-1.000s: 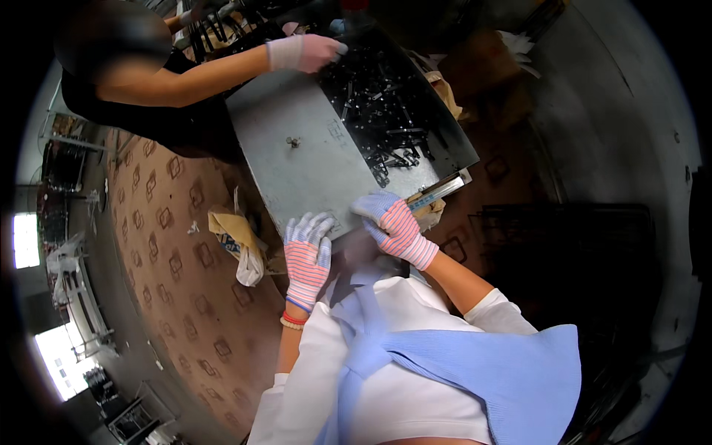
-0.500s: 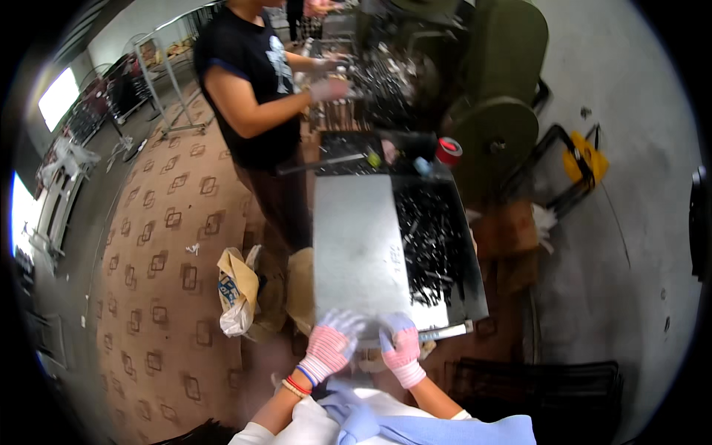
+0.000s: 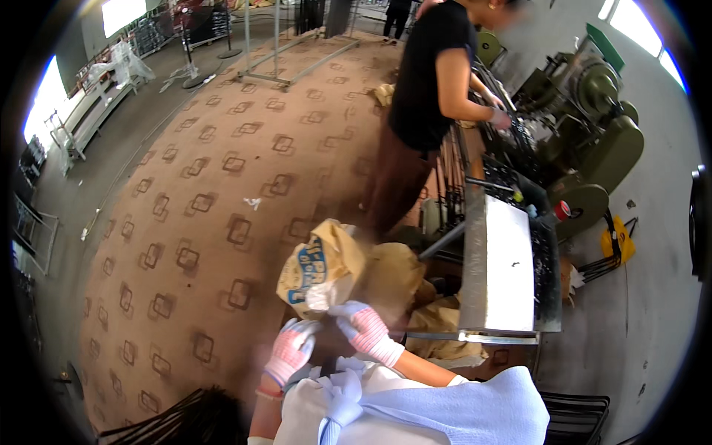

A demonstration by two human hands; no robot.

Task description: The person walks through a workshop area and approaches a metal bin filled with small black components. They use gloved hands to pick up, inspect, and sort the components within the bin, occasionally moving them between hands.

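My left hand [image 3: 289, 351], in a pink and pale lilac work glove, is raised in front of my body, fingers loosely bent and nothing visible in them. Close by on its right, my right hand [image 3: 368, 331] wears the same kind of glove; its fingers are stretched out to the left. Just beyond both hands stands a tan paper sack [image 3: 337, 256] with blue print and a crumpled white part. Whether my right fingertips touch the sack I cannot tell. To the right is a metal worktable with a bare light-grey top [image 3: 498, 267], apart from my hands.
A co-worker in a black shirt [image 3: 423, 89] stands ahead, hands over dark metal parts. Dark green machines [image 3: 593, 163] line the right wall. More tan sacks [image 3: 437, 315] lie under the table. Bundled black rods [image 3: 185, 419] are at lower left, a metal rack [image 3: 278, 74] far ahead.
My view has swung left, so table and co-worker now appear farther right. Both hands have left the table's front edge and are now near the tan sack.
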